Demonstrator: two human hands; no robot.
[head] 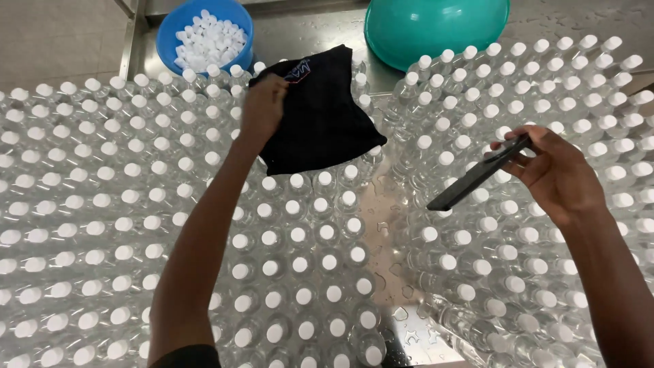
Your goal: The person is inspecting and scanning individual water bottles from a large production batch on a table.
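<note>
Up near the far edge of the bottle field, the left hand (262, 108) pinches the near-left corner of a black cloth (320, 112), fingers closed on the fabric; the cloth spreads out to the right of that hand and rests on the white caps of the clear plastic bottles (102, 204) beneath it. Its long axis runs roughly from the upper left down toward the lower right, with one corner pointing at the wet metal gap between the two bottle groups. Well apart, on the right, the right hand (562, 174) grips a dark smartphone (477, 174) by its upper end, fingers wrapped round it; the phone is tilted, its long axis slanting from the hand down to the left, free end hanging over the caps. Behind the cloth, a blue bucket (170, 34) holds a heap of loose white bottle caps (208, 41), and beside it, to the right, sits a teal basin (436, 27) turned so that its contents cannot be told
</note>
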